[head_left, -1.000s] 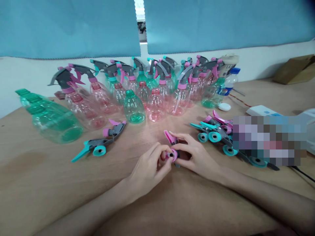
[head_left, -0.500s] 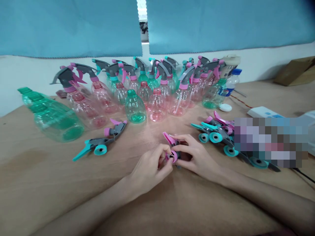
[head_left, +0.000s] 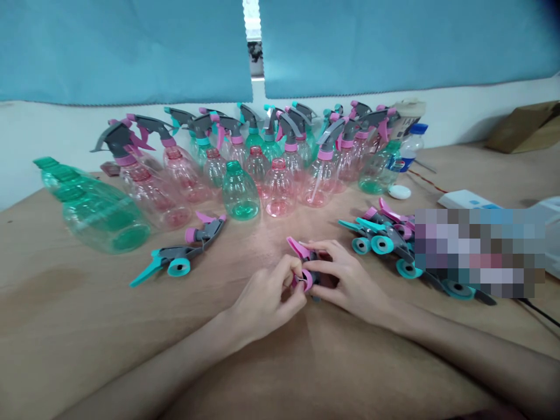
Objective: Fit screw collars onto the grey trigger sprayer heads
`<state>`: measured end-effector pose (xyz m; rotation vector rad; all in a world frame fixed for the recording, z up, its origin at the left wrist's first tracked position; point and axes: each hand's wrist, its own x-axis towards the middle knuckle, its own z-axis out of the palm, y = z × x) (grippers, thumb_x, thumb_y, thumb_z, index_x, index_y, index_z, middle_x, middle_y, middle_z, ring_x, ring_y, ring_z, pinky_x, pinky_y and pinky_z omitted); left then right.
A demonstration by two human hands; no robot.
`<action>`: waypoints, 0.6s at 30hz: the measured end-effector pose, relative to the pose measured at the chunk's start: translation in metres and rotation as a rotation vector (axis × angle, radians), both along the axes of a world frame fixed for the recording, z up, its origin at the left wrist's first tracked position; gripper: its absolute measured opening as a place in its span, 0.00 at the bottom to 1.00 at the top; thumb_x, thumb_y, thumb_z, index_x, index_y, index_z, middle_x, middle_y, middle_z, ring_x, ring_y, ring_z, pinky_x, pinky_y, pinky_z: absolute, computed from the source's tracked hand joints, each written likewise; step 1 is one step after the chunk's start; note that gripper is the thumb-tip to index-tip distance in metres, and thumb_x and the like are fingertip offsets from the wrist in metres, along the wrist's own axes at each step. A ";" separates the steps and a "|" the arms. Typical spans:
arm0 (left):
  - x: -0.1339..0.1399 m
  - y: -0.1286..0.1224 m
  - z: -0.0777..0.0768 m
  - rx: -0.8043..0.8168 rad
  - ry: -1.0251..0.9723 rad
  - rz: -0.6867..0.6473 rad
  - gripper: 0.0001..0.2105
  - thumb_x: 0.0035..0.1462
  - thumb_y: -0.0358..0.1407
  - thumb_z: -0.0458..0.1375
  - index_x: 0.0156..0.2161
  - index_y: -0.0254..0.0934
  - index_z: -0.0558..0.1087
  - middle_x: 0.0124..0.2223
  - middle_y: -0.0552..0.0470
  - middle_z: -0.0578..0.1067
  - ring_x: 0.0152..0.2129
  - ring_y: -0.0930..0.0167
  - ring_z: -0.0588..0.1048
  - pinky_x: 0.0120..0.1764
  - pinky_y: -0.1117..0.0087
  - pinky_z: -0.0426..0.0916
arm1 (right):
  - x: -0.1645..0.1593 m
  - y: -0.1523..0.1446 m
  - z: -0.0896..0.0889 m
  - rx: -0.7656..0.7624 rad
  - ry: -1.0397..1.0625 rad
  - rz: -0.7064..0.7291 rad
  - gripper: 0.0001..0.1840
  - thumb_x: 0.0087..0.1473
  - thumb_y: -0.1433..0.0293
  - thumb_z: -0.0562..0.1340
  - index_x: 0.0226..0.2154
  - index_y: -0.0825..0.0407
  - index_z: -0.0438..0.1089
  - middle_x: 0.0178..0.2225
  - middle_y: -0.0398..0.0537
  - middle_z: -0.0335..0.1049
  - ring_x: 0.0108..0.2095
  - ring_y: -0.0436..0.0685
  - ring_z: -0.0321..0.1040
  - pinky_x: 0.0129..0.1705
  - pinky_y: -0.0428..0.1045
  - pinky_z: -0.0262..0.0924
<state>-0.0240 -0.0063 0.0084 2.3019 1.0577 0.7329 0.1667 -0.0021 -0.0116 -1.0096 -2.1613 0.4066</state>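
Centrally, just below the frame's middle, both forearms rest on the wooden table (head_left: 65, 326) and the hands meet. The left hand (head_left: 266, 300) curls its fingers, pinching the pink collar of a spray trigger head (head_left: 305, 269); the right hand (head_left: 347, 280) grips its grey body. Loose trigger heads (head_left: 385, 236) crowd the right, 2 trigger heads (head_left: 184, 254) lie left, and bottles (head_left: 238, 189) line the far edge. Bare wood fills the lower frame.

The spray head (head_left: 305, 263) in the hands is pink and grey. Bottles (head_left: 280, 189) are clear pink or clear green (head_left: 239, 193). Loose spray heads (head_left: 385, 233) mix teal, pink, grey. The table (head_left: 79, 309) is brown, the curtain (head_left: 394, 41) blue.
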 end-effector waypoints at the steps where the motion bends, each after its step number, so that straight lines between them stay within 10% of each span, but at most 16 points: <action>1: 0.000 0.000 0.000 -0.002 0.003 -0.011 0.03 0.54 0.28 0.49 0.33 0.38 0.60 0.21 0.63 0.59 0.15 0.79 0.58 0.20 0.77 0.52 | 0.000 0.000 0.000 0.002 0.003 -0.005 0.11 0.51 0.69 0.64 0.40 0.47 0.74 0.51 0.52 0.65 0.52 0.62 0.60 0.50 0.61 0.61; 18: -0.001 -0.004 0.000 0.021 0.003 0.022 0.05 0.60 0.36 0.51 0.37 0.37 0.65 0.24 0.59 0.69 0.17 0.77 0.66 0.21 0.76 0.60 | 0.003 0.005 0.001 -0.112 0.059 -0.040 0.08 0.52 0.68 0.63 0.37 0.47 0.73 0.48 0.51 0.64 0.51 0.60 0.63 0.51 0.57 0.62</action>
